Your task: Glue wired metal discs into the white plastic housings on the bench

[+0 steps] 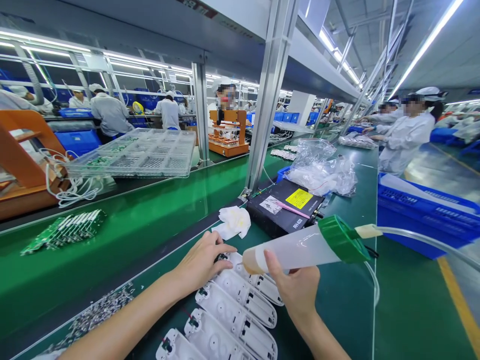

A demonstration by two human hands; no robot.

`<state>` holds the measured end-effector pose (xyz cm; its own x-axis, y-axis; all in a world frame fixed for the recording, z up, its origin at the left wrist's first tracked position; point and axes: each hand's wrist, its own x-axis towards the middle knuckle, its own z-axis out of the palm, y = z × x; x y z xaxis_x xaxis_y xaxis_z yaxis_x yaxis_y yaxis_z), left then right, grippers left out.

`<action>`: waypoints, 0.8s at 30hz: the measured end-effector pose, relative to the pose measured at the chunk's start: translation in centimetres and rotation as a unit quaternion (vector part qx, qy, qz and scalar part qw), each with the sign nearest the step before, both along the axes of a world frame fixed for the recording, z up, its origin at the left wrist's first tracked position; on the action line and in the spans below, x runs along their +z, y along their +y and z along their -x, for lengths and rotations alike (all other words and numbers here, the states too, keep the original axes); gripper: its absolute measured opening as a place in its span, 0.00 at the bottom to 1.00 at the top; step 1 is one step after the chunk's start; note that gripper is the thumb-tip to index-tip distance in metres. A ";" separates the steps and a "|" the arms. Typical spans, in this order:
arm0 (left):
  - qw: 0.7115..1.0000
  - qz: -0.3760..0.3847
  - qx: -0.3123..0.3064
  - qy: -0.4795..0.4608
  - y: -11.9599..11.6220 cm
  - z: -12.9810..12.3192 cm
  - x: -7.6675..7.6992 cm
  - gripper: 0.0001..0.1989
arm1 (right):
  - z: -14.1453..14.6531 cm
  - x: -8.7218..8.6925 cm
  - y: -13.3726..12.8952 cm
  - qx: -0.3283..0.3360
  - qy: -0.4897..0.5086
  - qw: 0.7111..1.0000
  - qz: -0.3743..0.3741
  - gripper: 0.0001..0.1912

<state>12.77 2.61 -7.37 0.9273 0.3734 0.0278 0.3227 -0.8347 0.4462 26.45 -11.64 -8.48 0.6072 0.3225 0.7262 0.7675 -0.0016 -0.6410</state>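
Observation:
My right hand (299, 292) is wrapped round a glue dispensing syringe (300, 246), a translucent barrel with a green cap and a hose. The barrel lies tilted, and its brownish lower end points left over the row of white plastic housings (232, 310). At the far end of that row, my left hand (200, 260) has thumb and index finger on either side of the end of a white plastic housing (235, 260), gripping it. Small green board pieces sit in the ends of the housings. The syringe's tip is hard to make out against the white plastic.
Crumpled white tissue (234, 222) and a black controller box (285, 205) with pink tweezers (292, 208) lie beyond. Small metal parts (97, 312) are scattered at left. Circuit boards (67, 231) and a clear tray (135, 152) are farther left. A blue crate (423, 215) stands right; co-workers sit behind.

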 end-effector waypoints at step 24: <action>0.999 -0.021 0.000 -0.028 0.0 0.2 -0.4 0.15 | -0.4 0.6 -0.2 -0.027 0.044 0.998 0.037 0.20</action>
<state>12.58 2.59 -7.81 0.9239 0.3706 0.0950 0.2983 -0.8533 0.4276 26.87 -11.87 -7.93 0.6853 0.3381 0.6450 0.7061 -0.0918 -0.7021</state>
